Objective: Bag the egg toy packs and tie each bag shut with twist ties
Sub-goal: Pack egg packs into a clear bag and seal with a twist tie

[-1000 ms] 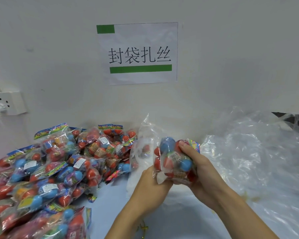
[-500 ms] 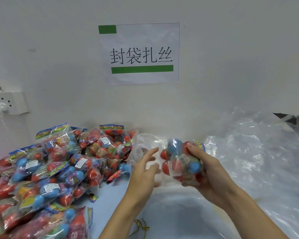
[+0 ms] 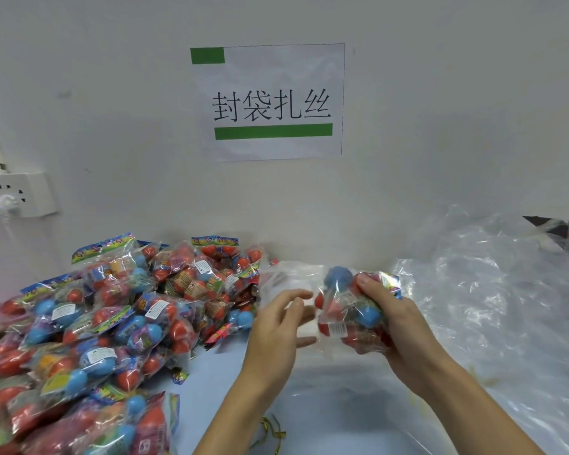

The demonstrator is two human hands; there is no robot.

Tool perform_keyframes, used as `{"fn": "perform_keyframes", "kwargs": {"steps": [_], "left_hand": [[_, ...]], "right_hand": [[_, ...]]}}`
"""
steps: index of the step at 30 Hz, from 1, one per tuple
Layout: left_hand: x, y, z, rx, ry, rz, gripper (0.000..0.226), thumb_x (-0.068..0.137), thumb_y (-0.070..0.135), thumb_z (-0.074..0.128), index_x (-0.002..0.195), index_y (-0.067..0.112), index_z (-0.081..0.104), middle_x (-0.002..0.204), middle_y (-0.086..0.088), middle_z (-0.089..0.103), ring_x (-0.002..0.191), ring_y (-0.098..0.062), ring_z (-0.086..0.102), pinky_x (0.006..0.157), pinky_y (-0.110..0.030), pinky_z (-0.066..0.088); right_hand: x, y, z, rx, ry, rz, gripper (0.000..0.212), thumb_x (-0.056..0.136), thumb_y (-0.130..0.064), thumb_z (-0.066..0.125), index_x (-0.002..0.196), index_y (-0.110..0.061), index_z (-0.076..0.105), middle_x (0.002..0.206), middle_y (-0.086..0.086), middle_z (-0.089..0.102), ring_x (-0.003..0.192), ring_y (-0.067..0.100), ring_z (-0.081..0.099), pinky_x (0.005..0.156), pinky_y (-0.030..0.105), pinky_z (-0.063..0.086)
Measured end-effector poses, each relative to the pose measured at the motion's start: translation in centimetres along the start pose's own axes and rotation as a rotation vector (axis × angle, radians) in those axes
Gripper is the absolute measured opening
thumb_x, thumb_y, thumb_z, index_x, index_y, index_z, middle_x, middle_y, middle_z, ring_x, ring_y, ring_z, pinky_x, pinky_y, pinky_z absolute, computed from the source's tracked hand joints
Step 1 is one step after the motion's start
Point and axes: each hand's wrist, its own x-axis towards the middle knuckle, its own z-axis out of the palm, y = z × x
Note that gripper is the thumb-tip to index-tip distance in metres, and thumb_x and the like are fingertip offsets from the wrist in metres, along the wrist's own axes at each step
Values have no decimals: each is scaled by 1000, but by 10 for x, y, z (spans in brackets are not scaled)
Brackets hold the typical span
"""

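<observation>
From my remote seat I saw a white wall with a paper sign (image 3: 270,101) and a socket (image 3: 17,195) above a pale blue table (image 3: 335,412); a heap of egg toy packs (image 3: 112,323) covered its left side and a pile of clear bags (image 3: 493,300) its right. Against the frame 0.5 s before, the scene was nearly the same: the right hand (image 3: 398,320) still gripped 1 egg pack (image 3: 352,310) inside a clear bag (image 3: 293,284), thumb curled over its top; the left hand (image 3: 276,326) still had its fingers spread wide at the bag's mouth. I could not tell whether those fingers touched the film; the bag's edges were hard to trace. Gold twist ties (image 3: 273,431) lay near the left forearm, partly hidden; the frame's left edge cut off the heap.
</observation>
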Motion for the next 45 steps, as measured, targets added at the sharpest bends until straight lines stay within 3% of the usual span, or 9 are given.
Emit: {"fn": "perform_keyframes", "kwargs": {"steps": [5, 8, 12, 15, 18, 25, 33, 36, 45], "left_hand": [[0, -3, -4, 224, 225, 303, 19, 93, 1, 60, 85, 17, 65, 77, 2, 70, 77, -10, 68, 61, -25, 58], [4, -9, -9, 559, 365, 381, 34, 82, 8, 71, 103, 29, 55, 105, 13, 50, 99, 1, 44, 81, -10, 41], [6, -17, -16, 682, 375, 169, 66, 80, 27, 78, 134, 37, 40, 122, 14, 31, 119, -9, 30, 94, -23, 32], [6, -15, -20, 704, 466, 121, 28, 88, 15, 68, 112, 26, 56, 113, 5, 50, 110, -19, 50, 78, -24, 36], [4, -12, -22, 700, 527, 115, 11, 90, 12, 64, 91, 20, 57, 97, 2, 58, 96, -21, 54, 74, -30, 41], [4, -11, -18, 650, 456, 137, 17, 88, 12, 61, 93, 21, 48, 88, 5, 54, 87, -19, 52, 64, -29, 39], [5, -17, -20, 654, 381, 30, 40, 82, -3, 62, 105, 24, 46, 90, 6, 50, 80, -7, 47, 57, -15, 33], [7, -20, -20, 602, 327, 14, 34, 85, 0, 64, 106, 23, 50, 93, 3, 58, 82, -11, 56, 56, -18, 36], [7, -18, -14, 480, 226, 45, 23, 91, 6, 60, 105, 25, 57, 84, 3, 63, 69, -4, 59, 50, -8, 43]], "right_hand": [[5, 2, -5, -46, 84, -26, 28, 90, -35, 68, 97, -9, 73, 79, 17, 72, 59, 23, 66, 45, 28, 49], [2, 3, -2, -57, -44, -21, 35, 86, -40, 69, 101, -9, 74, 97, 22, 75, 74, 29, 70, 55, 34, 55], [-3, 2, -3, -126, -294, 42, 55, 83, -42, 75, 114, 3, 67, 114, 33, 67, 94, 45, 67, 63, 35, 57], [-5, 4, -3, -179, -349, 49, 53, 81, -41, 70, 110, 3, 69, 112, 33, 68, 102, 53, 66, 70, 40, 57], [-4, 5, 2, -262, -154, -72, 32, 80, -35, 81, 87, -4, 76, 85, 18, 75, 75, 30, 73, 64, 38, 60], [-1, 5, 1, -218, 99, -242, 12, 87, -21, 75, 81, -10, 76, 71, 3, 76, 63, 12, 73, 50, 17, 52], [0, 9, 3, -43, -163, -197, 47, 67, -48, 82, 101, -17, 77, 100, 17, 76, 93, 33, 72, 80, 42, 49], [-6, 9, 8, -216, -275, -233, 34, 68, -48, 86, 95, -29, 78, 91, 6, 78, 83, 19, 73, 71, 31, 54], [0, 18, 10, -455, 101, -521, 43, 71, -20, 90, 103, -27, 62, 89, -7, 72, 78, 5, 72, 66, 15, 55]]}}
